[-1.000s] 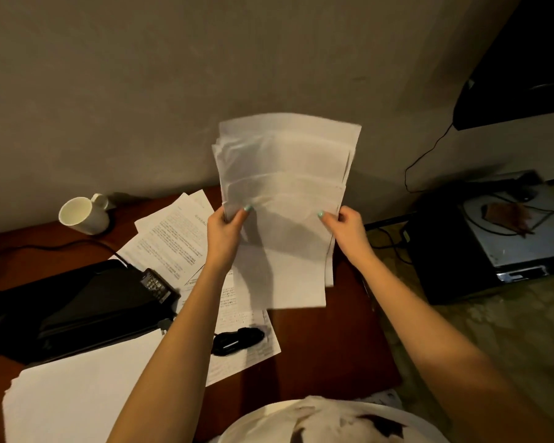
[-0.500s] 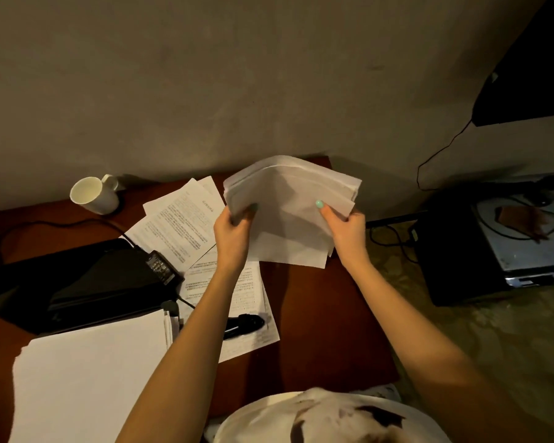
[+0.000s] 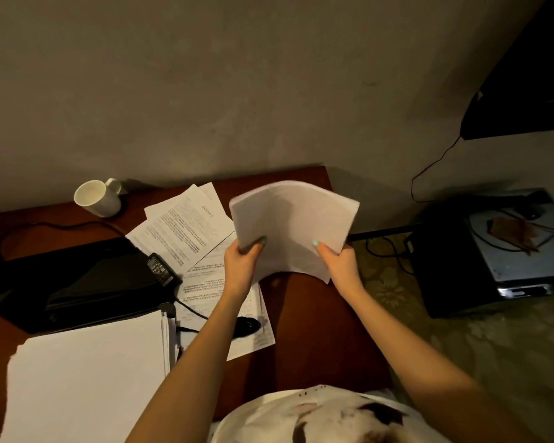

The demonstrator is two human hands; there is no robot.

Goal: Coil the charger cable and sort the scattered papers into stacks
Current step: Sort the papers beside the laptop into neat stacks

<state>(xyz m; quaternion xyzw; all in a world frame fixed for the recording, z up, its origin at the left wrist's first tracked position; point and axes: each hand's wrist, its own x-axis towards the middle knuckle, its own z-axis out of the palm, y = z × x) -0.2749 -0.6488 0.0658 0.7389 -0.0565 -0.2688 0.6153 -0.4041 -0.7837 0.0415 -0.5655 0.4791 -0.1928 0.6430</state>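
The left hand [image 3: 242, 266] and right hand [image 3: 339, 263] each gripped a near corner of 1 bowed sheaf of papers [image 3: 291, 222], thumbs on top, held above the worktop [image 3: 317, 314] at its far right corner. Printed sheets [image 3: 186, 231] lay scattered mid-worktop, the charger brick [image 3: 162, 269] and its loose cable [image 3: 191, 310] partly on them. A white stack [image 3: 87, 378] lay at the near left corner.

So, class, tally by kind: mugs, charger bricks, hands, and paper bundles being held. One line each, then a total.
white mug: 1
charger brick: 1
hands, left hand and right hand: 2
held paper bundle: 1
Total: 5
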